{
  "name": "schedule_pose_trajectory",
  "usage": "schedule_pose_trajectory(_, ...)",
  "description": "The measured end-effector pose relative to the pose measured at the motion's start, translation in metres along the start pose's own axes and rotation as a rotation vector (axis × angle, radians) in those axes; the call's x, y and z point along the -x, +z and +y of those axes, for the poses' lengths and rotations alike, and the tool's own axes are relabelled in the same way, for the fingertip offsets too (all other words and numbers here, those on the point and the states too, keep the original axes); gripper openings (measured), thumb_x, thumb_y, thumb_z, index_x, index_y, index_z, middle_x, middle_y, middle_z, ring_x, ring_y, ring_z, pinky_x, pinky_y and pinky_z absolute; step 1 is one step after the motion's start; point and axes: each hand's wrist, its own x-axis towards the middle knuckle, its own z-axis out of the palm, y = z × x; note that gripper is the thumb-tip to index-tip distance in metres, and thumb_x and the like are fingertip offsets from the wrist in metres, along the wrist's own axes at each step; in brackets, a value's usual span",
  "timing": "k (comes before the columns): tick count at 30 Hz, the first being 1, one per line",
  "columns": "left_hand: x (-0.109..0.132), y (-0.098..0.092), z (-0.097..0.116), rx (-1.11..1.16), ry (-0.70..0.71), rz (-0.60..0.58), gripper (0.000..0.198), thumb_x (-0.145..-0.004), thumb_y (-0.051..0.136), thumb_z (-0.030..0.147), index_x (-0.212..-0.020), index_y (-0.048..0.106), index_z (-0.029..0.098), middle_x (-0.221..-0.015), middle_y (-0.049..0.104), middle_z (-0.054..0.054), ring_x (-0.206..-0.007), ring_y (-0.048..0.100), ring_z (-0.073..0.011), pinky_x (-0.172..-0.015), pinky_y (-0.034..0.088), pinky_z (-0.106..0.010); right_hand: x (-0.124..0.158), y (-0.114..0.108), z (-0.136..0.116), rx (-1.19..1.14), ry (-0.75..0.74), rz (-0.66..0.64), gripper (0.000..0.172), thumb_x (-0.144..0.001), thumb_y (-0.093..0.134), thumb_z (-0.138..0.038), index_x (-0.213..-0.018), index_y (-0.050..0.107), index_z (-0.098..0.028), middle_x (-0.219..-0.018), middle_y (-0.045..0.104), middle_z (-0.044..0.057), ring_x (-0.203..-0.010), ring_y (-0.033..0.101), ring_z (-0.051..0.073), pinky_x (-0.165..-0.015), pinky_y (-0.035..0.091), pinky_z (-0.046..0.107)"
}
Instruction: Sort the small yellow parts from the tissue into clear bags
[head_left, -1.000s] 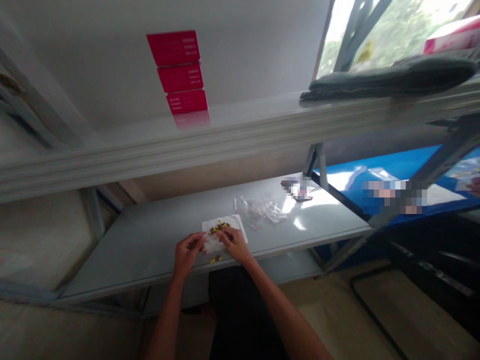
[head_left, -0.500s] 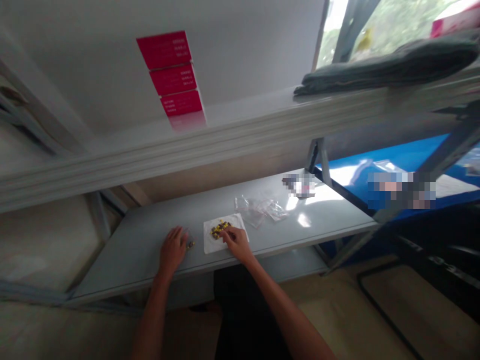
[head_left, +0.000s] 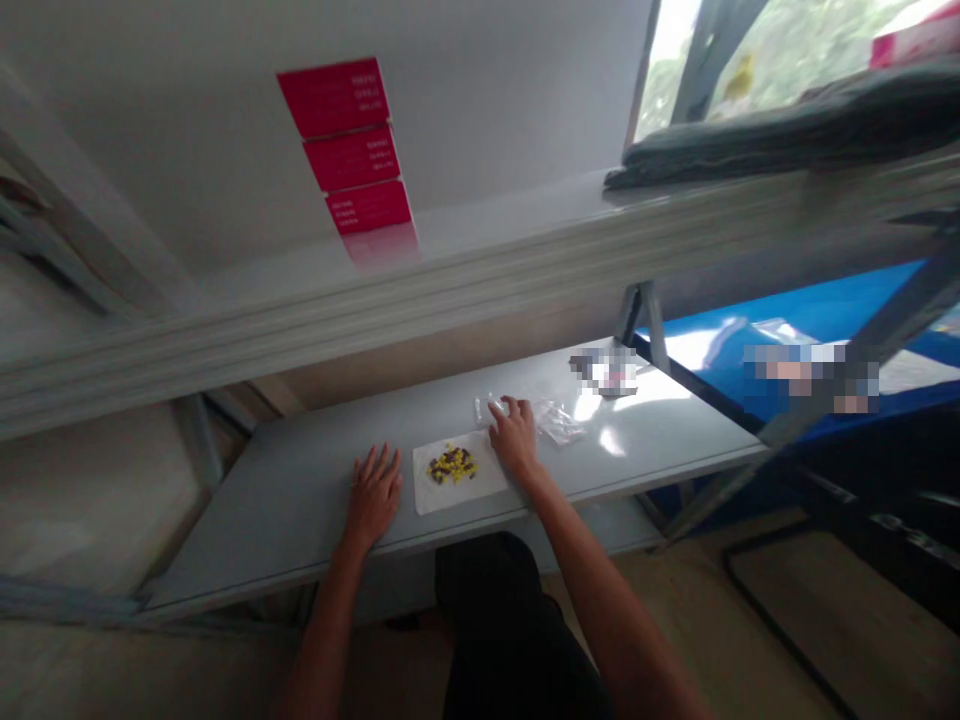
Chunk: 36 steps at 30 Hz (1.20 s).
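Observation:
My left hand (head_left: 373,497) lies flat on the grey tabletop with its fingers spread, just left of a white square sheet (head_left: 424,494). A loose heap of small yellow and dark pieces (head_left: 451,464) rests on that sheet; their kind is too small to tell. Beyond the sheet's right edge, my right hand (head_left: 514,440) reaches over thin clear plastic bags (head_left: 559,421), fingers apart and partly covering them. Whether its fingertips touch the plastic I cannot tell. Anything under my left palm is hidden.
A shelf edge (head_left: 300,335) runs above the table (head_left: 300,500), with red boxes (head_left: 349,158) and dark folded cloth (head_left: 750,145) on it. A pixelated item (head_left: 606,370) lies at the table's far right. Past the metal frame is a blue surface (head_left: 712,315).
My right hand has left the heap and moved right and away onto the plastic bags. My left hand has shifted right and spread out; the few small pieces beside it no longer show.

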Motion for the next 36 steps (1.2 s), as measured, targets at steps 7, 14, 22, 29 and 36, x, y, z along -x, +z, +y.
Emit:
schedule_pose_trajectory(7,0.003,-0.014,0.015,0.061,-0.1,0.218,0.044,-0.096,0.047,0.036,-0.131,0.064,0.015,-0.141,0.059,-0.016,-0.134,0.045,-0.0344,-0.115,0.032,-0.054,0.005,0.01,0.013,0.01,0.004,0.029,0.025,-0.091,0.054,-0.016,-0.09,0.079,-0.019,-0.117,0.063,0.014,-0.11,0.043,0.032,-0.097,0.038,0.046)
schedule_pose_trajectory(14,0.009,-0.021,0.021,-0.005,-0.138,0.28,0.033,-0.093,0.046,0.023,-0.116,0.07,0.017,-0.117,0.068,-0.015,-0.116,0.054,-0.0319,-0.106,0.04,-0.049,0.003,0.009,0.013,-0.185,0.086,0.188,0.028,-0.094,0.051,-0.02,-0.103,0.078,-0.019,-0.12,0.06,0.015,-0.101,0.053,0.027,-0.096,0.045,0.045)
schedule_pose_trajectory(22,0.011,-0.025,0.024,0.046,-0.078,0.306,0.027,-0.091,0.048,0.017,-0.104,0.071,0.019,-0.108,0.071,-0.012,-0.107,0.058,-0.0292,-0.099,0.044,-0.045,-0.011,-0.01,0.016,-0.585,0.222,0.551,0.032,-0.098,0.049,-0.036,-0.103,0.073,-0.017,-0.112,0.068,0.014,-0.09,0.066,0.021,-0.071,0.059,0.033)
schedule_pose_trajectory(29,-0.01,-0.048,0.088,0.194,0.02,0.406,0.026,-0.092,0.049,0.015,-0.108,0.069,0.019,-0.109,0.069,-0.009,-0.107,0.058,-0.0258,-0.1,0.044,-0.044,-0.022,0.003,0.035,-0.638,0.311,0.419,0.036,-0.089,0.057,-0.045,-0.094,0.076,-0.015,-0.099,0.074,0.013,-0.085,0.069,0.022,-0.068,0.059,0.033)
schedule_pose_trajectory(36,-0.019,-0.057,0.104,0.249,0.114,0.31,0.021,-0.091,0.053,0.014,-0.098,0.071,0.021,-0.103,0.071,-0.007,-0.104,0.058,-0.0253,-0.096,0.046,-0.043,-0.067,-0.024,0.058,-0.801,0.387,0.55,0.04,-0.085,0.062,-0.047,-0.099,0.076,-0.013,-0.109,0.074,0.017,-0.096,0.07,0.024,-0.073,0.057,0.032)
